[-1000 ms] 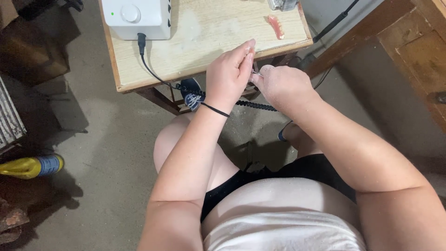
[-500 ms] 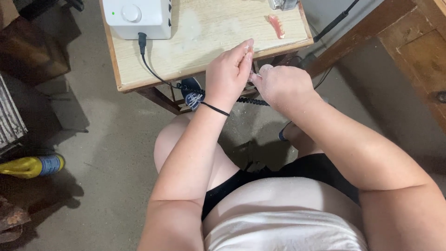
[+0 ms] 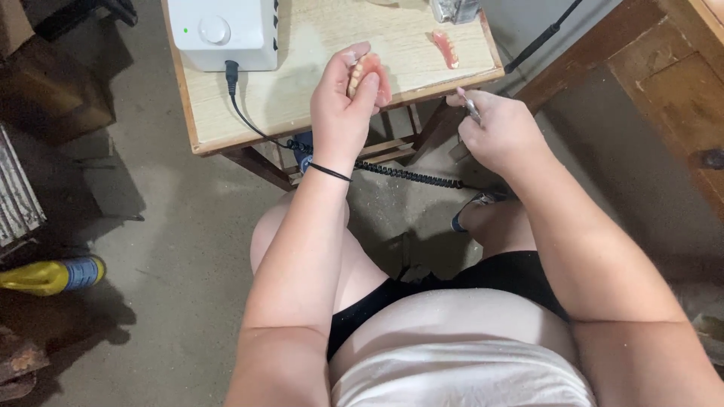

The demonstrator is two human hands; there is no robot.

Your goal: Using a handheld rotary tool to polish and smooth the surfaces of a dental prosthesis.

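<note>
Denture [image 3: 369,74] pinched in my left hand [image 3: 343,113], raised over the counter [image 3: 302,98] edge, teeth side tipped up for inspection — right hand [image 3: 501,132] fisted round a handpiece [image 3: 472,110], held clear.

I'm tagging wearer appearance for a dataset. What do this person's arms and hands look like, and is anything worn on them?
Both arms are bare, with no sleeves or gloves showing. The left hand has a thin black band around its wrist. The right hand shows no ring, watch or band in this view.
</note>
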